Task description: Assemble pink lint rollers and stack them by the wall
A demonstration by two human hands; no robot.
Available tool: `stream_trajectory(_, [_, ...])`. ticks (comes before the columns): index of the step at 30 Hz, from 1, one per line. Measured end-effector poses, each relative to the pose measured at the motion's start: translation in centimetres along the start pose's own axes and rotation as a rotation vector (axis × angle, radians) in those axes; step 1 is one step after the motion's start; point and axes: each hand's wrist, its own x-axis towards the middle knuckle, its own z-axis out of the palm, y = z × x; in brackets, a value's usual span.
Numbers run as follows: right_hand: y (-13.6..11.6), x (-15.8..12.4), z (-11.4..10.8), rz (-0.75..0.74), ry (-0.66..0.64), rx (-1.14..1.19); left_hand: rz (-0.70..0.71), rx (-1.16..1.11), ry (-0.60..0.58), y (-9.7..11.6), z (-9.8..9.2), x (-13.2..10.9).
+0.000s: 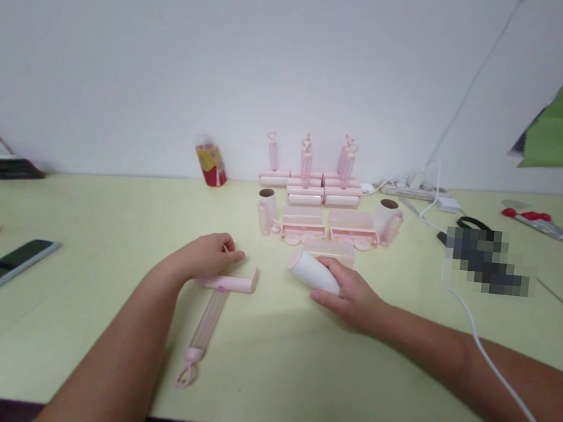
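My right hand (350, 294) is wrapped round a white lint-roller roll (316, 272) with a pink end cap, held tilted above the table. My left hand (212, 255) is loosely curled, thumb apart from the fingers, with nothing visible between them. It hovers over or rests by the left end of a pink L-shaped roller frame (237, 284); whether they touch is unclear. From that frame a clear pink handle (208, 320) with a loop at its end runs toward the front edge. Behind my right hand lies a clear pink cover (330, 250), partly hidden.
Several lint rollers (304, 194) with upright handles stand at the back. Before them are pink holders (304, 228) and two white rolls (385, 214) on end. A snack packet (211, 162) is near the wall. A phone (4, 270) lies left; a white cable (486, 363) crosses my right forearm.
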Motion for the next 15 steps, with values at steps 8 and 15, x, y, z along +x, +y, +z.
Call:
stream_trajectory(8, [-0.18,0.08,-0.15,0.109,0.109,-0.109,0.002,0.000,-0.016,-0.19,0.11,0.01])
stream_trajectory(15, [-0.29,-0.17,-0.12,0.110,0.192,-0.140,0.022,-0.039,0.153,0.59,-0.16,-0.27])
